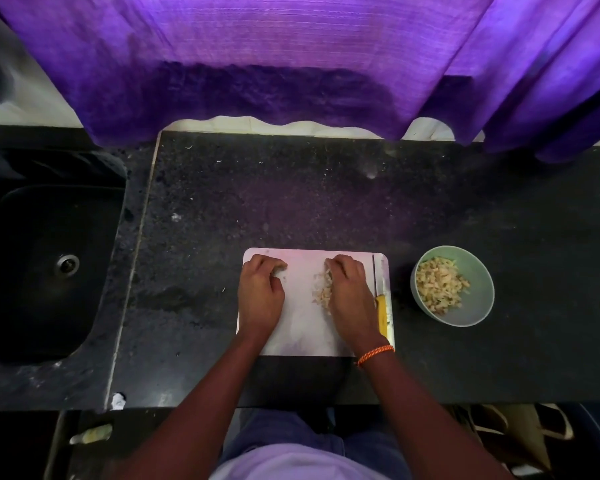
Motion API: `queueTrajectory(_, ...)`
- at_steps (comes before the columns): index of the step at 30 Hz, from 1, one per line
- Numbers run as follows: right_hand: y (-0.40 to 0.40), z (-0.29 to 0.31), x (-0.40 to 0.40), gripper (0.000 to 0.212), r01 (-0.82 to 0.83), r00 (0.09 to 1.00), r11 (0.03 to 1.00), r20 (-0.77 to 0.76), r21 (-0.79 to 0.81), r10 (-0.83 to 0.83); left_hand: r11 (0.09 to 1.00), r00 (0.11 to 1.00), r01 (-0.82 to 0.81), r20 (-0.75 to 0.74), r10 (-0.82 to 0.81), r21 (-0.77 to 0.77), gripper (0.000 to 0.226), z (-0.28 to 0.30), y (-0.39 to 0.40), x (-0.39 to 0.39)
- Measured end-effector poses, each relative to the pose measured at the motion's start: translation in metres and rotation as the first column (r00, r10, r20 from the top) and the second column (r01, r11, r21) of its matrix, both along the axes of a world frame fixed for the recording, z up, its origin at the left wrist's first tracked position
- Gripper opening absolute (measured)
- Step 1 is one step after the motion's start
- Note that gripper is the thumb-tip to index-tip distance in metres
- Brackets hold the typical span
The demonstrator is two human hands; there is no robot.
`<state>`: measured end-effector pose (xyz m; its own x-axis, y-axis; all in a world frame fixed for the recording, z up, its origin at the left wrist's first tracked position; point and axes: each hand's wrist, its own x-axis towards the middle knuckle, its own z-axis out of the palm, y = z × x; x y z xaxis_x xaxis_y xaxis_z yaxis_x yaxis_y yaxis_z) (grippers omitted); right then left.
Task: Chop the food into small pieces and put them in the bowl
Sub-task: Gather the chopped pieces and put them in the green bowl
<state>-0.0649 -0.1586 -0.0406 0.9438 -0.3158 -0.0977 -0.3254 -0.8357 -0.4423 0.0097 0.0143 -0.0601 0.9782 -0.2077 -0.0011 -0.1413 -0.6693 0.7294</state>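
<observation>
With the bowl (452,285) at right of centre already holding most chopped food, both curled hands, left hand (261,292) and right hand (349,292), are gathering the last pile (323,289) on the cutting board (302,327), knife (380,299) lying unheld.

knife handle (382,315) part hidden, sink (32,237) cut off

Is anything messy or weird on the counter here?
A little. Small pale scraps lie scattered on the dark counter, away from the cutting board. The knife rests flat along the board's right edge. The bowl stands upright, nothing spilled around it.
</observation>
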Motion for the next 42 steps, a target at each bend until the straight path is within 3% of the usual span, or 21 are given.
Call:
queueTrajectory(4,0.002,0.002,-0.016,0.055,-0.196,0.98,0.975,-0.012,0.105,0.198,1.0,1.0,0.017,0.022,-0.017,0.013,0.047,-0.001,0.0,-0.002)
queueTrajectory(10,-0.008,0.001,-0.046,0.042,0.122,0.983,0.987,0.127,0.106,-0.135,1.0,0.999,0.019,0.028,-0.019,0.019,0.046,-0.001,-0.001,-0.005)
queueTrajectory(14,0.004,0.0,-0.068,0.044,0.185,0.978,0.981,0.085,0.063,-0.19,1.0,0.999,0.017,0.03,-0.018,0.022,0.046,-0.001,-0.002,-0.005)
queueTrajectory(18,0.018,-0.008,-0.071,0.05,0.186,0.981,0.98,0.045,0.068,-0.19,1.0,1.0,0.004,0.024,-0.005,0.023,0.046,-0.001,-0.003,-0.005)
queueTrajectory(24,0.018,-0.001,-0.048,0.034,0.162,0.979,0.97,0.094,0.183,-0.181,1.0,1.0,0.011,0.019,-0.011,0.02,0.046,0.0,-0.003,-0.005)
queueTrajectory(28,0.002,0.005,-0.06,0.032,0.172,0.969,0.974,0.154,0.149,-0.195,1.0,1.0,0.014,0.012,-0.014,0.018,0.046,-0.001,-0.002,-0.005)
queueTrajectory(34,0.008,-0.005,-0.087,0.035,0.207,0.978,0.978,0.026,0.032,-0.208,1.0,1.0,-0.012,0.014,0.012,0.001,0.046,-0.003,-0.004,-0.006)
queueTrajectory(42,0.013,-0.003,-0.047,0.02,0.149,0.98,0.975,0.107,0.164,-0.168,1.0,1.0,-0.007,0.009,0.007,0.002,0.047,-0.003,-0.003,-0.007)
